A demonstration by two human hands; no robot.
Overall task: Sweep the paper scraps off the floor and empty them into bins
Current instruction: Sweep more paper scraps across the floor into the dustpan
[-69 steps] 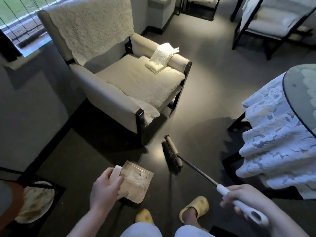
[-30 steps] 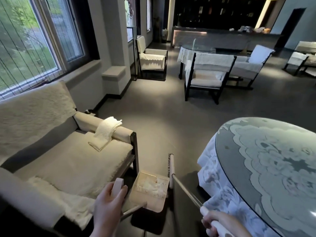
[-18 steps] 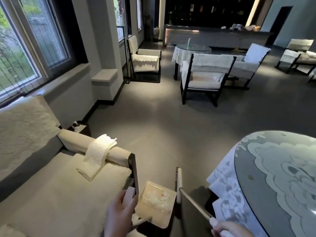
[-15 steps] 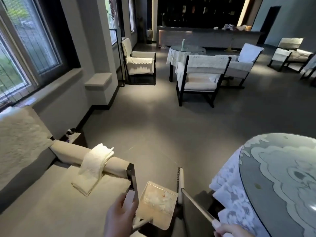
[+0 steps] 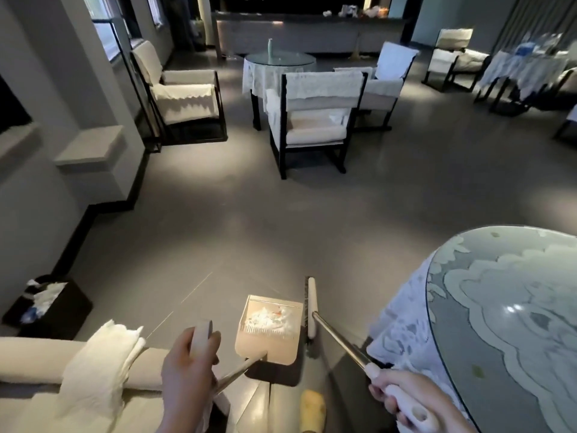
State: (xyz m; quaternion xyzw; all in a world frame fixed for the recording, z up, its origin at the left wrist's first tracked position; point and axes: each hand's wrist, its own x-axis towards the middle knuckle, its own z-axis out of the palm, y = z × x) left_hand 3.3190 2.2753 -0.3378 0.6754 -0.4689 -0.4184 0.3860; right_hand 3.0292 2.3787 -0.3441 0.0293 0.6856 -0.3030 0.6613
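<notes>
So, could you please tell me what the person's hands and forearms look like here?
Both are bare: the left hand and right hand wear no gloves, rings or watch that I can see, and no sleeves reach the visible forearms. Short, plain fingernails show on the right hand.

Your beige dustpan (image 5: 269, 331) sits level above the floor w/ white paper scraps (image 5: 268, 318) piled inside (one reddish bit). Broom (image 5: 311, 307) head just right of it; black bin (image 5: 50, 304) far left holds scraps.
</notes>
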